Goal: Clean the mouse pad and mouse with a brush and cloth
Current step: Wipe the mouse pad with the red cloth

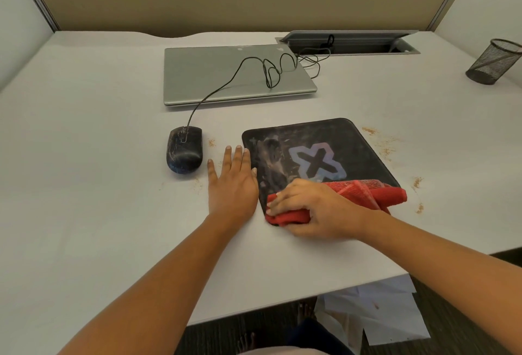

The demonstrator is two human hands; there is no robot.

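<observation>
Our left hand (pixel 233 182) lies flat, fingers straight, on the counter (pixel 84 185) against the left edge of the mouse pad (pixel 353 142), likely bracing it, while our right hand (pixel 313 207) grips the red cloth (pixel 389 195) on its near corner; the mouse (pixel 185 150) sits further left.

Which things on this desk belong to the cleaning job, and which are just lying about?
In the job: mouse pad, mouse, red cloth gripped by the right hand, left hand flat beside the pad.
Lying about: closed laptop, mesh pen cup, papers on the floor.
</observation>
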